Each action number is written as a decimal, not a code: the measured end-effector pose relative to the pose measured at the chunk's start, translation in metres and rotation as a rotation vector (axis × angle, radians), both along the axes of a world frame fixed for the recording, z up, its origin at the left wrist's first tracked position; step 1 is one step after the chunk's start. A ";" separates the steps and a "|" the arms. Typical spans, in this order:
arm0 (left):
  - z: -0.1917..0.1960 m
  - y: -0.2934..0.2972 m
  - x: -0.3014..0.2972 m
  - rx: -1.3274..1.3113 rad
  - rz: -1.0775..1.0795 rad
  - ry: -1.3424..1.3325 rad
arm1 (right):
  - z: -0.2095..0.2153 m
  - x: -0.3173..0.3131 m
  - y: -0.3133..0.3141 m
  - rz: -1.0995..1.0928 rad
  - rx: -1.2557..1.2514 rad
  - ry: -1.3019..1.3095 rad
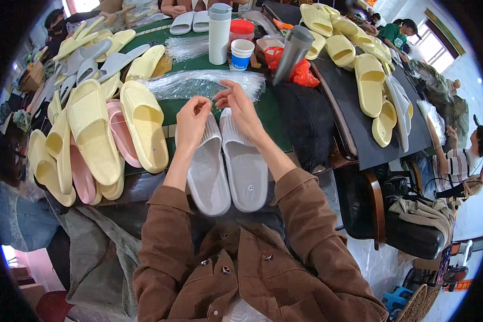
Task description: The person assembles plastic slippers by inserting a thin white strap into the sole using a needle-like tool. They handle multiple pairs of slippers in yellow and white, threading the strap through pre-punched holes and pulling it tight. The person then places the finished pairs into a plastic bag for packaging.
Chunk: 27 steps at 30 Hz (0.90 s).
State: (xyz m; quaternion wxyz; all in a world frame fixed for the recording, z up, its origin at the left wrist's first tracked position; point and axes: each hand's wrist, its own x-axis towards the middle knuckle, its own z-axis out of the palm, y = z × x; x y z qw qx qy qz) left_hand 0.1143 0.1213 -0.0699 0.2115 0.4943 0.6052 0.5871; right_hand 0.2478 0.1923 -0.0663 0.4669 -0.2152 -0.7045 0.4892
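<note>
A pair of grey slide sandals lies side by side at the table's near edge, toes away from me: the left slide (209, 174) and the right slide (245, 174). Over the left slide's strap, my left hand (194, 121) is closed, thumb and fingertips pinched together. My right hand (239, 110) hovers above the other strap, its fingers bent in toward the thumb. Anything between the fingertips of either hand is too fine to make out. Just beyond both hands lies a bundle of thin clear plastic strands (209, 83).
Yellow slides (94, 131) and pink slides (122, 134) are heaped at left, more yellow slides (369, 83) at right. A white bottle (219, 35), blue-and-white cup (241, 55), red-lidded jar (241, 31) and steel tumbler (293, 56) stand behind the strands. Other people sit around.
</note>
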 end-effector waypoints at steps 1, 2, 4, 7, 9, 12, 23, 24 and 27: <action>0.001 0.000 0.001 -0.008 0.014 0.034 | -0.001 0.000 0.000 -0.005 -0.025 0.049; 0.001 0.000 0.003 -0.021 0.018 0.038 | -0.002 -0.001 0.000 -0.011 -0.050 0.097; 0.004 -0.002 0.005 -0.047 0.028 0.046 | -0.003 -0.001 0.002 -0.020 -0.010 0.047; 0.000 -0.001 0.004 -0.005 0.003 -0.012 | -0.008 -0.003 0.004 -0.031 0.067 0.012; 0.000 -0.002 0.004 0.012 0.004 -0.027 | -0.007 -0.004 0.003 -0.063 0.077 -0.012; -0.001 -0.002 0.003 0.012 -0.001 -0.029 | -0.002 -0.001 -0.001 -0.138 0.046 -0.067; 0.001 -0.004 0.005 -0.007 -0.007 0.020 | -0.005 0.001 0.002 -0.142 0.122 -0.136; 0.002 -0.004 0.006 -0.016 0.000 0.033 | -0.004 0.001 0.002 -0.132 0.111 -0.143; -0.001 -0.003 0.004 0.005 0.010 0.057 | -0.003 0.002 0.001 -0.102 0.073 -0.161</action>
